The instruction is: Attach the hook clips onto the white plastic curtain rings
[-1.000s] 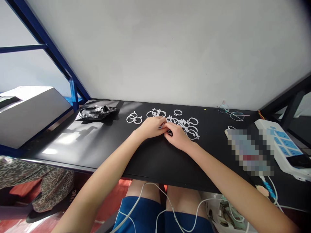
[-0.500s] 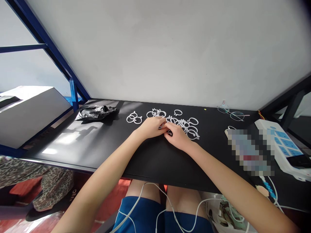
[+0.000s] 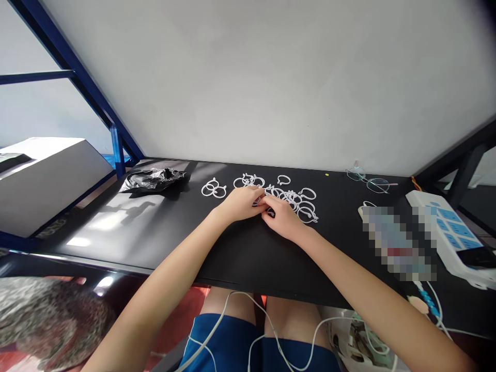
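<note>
Head: 2 hands (image 3: 243, 202) (image 3: 284, 217) at white rings (image 3: 291, 198)

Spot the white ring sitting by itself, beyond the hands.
The lone white ring straight beyond the right hand: bare black tabletop surrounds it, while rings in the pile overlap.

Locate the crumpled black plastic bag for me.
In the head view, the crumpled black plastic bag lies toward the left on the black tabletop, with overlapping white rings its nearest neighbours to the right.
</note>
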Demonstrator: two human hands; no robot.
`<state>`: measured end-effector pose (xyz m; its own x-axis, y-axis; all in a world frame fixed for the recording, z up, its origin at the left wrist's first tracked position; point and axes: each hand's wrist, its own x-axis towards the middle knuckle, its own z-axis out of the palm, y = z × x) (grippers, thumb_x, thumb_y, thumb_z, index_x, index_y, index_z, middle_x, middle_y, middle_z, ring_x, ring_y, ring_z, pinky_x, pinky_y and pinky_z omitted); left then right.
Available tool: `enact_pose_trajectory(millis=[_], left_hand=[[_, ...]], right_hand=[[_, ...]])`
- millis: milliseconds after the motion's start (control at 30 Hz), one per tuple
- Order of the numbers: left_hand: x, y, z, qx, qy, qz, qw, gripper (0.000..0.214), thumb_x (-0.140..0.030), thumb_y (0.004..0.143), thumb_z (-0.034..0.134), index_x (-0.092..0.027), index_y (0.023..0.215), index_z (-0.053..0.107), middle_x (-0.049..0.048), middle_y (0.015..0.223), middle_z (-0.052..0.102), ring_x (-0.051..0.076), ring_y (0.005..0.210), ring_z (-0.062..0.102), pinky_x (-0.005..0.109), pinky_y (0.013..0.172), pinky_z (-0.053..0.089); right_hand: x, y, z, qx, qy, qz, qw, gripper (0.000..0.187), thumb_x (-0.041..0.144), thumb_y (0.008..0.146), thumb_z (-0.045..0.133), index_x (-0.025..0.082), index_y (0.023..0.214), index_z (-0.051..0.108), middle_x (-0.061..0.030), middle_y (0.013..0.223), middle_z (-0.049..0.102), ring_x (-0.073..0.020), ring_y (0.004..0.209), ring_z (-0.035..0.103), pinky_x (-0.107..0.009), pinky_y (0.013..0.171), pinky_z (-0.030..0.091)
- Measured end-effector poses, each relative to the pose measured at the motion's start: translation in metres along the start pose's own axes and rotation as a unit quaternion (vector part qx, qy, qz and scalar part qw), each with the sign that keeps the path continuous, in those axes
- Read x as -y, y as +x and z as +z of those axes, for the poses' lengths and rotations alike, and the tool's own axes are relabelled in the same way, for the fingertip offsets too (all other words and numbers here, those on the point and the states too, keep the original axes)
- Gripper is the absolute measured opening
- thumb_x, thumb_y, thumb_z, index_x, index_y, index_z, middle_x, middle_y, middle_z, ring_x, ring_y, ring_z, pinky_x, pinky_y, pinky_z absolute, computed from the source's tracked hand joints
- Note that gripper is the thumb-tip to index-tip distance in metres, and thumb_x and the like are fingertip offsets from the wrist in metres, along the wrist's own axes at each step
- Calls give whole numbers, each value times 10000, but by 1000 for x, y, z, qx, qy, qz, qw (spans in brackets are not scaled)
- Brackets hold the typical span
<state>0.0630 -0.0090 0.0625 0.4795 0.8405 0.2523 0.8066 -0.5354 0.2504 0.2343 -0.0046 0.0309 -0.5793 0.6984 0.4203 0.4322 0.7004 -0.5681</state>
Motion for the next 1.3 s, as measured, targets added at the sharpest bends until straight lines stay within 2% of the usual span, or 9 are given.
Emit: enact_pose_trajectory(millis=[700,1300], left_hand=[[1,0,1,-42,-5,10,999,117,-300,841,526,-190,800,533,6,823,580,128,663,537,235,563,354],[1,0,-2,-56,-14,25,998,116,-303,878,509,-195,870,549,5,858,592,126,696,553,228,581,375]], right_hand=[[-4,1,3,-72,-18,-51,996,206,36,730,497,214,821,548,-30,825,617,-199,801,614,-339,715,521],[-2,1,2,-89,-23,-49,995,193,56,758,506,219,858,538,-33,849,628,-203,807,631,-340,725,522]])
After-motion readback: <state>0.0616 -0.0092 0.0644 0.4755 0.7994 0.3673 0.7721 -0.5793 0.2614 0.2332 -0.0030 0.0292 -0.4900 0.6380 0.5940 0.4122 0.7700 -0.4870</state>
